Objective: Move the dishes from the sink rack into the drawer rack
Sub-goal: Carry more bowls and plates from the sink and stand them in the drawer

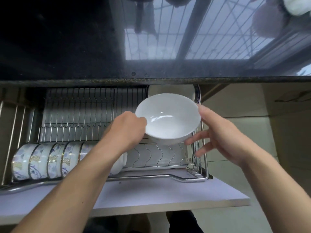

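Observation:
A plain white bowl (168, 118) hangs mouth-up over the right part of the pulled-out wire drawer rack (198, 178). My left hand (127, 130) grips its left rim, thumb inside. My right hand (218, 135) rests against its right side, fingers spread below the bowl. Several blue-patterned, gold-rimmed bowls (45, 160) stand on edge in the rack's front left row; my left forearm hides the end of that row. A white plate (171, 89) and a blue-rimmed plate (198, 93) stand at the rack's back right, under the counter edge.
The dark stone counter (67, 47) overhangs the back of the drawer and mirrors a barred window. The drawer's pale front panel (151, 195) runs below the rack. Empty wire slots (159, 155) lie under the bowl. Tiled floor (244, 165) shows to the right.

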Demonstrator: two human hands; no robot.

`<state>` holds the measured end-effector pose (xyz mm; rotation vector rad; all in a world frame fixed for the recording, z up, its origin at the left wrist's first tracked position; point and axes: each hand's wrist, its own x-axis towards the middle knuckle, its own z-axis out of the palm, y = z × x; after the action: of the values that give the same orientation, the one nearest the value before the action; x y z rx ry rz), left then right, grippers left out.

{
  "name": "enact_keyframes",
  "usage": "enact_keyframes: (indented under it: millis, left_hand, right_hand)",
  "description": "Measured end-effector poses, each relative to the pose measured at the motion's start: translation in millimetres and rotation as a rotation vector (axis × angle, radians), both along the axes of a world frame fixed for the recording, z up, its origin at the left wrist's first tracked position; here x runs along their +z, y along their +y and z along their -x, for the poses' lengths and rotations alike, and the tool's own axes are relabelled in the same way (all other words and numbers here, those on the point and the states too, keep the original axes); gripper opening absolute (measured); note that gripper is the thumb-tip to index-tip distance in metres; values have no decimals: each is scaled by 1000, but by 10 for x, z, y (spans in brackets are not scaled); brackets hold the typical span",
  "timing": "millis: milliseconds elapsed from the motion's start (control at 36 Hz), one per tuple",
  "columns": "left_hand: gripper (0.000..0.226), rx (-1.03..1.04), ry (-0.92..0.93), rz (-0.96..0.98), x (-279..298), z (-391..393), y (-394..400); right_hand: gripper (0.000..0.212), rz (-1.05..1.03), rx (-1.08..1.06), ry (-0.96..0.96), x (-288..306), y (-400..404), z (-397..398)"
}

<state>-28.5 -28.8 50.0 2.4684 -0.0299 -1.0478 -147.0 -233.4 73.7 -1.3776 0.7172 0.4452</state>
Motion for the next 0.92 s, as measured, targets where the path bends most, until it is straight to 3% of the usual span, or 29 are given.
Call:
enact_keyframes:
  millis: [83, 194, 306, 417, 667, 806, 917]
  left_hand:
    - [34, 4, 58, 60, 20, -25, -222]
    - [65, 65, 83, 195, 85, -73, -379]
    - [64, 205, 142, 343, 12, -179, -432]
    - [60, 285, 135, 435, -148, -213, -400]
    - [39, 324, 32, 432, -485, -210, -502]
    - [35, 170, -100, 260, -585, -306, -532]
    - [23, 84, -128, 186, -697, -279, -544]
  right_hand:
    - [33, 53, -108, 61, -56, 23, -106]
    - [34, 163, -213, 91, -67, -55, -355]
    - [28, 160, -245, 107, -66, -95, -557]
    - [36, 175, -263, 120, -179, -70, -703]
    - [33, 344, -306, 123, -545, -57, -778]
    - [30, 692, -240, 99, -783, -83, -824]
    - [25, 857, -258, 66, -872, -17, -789]
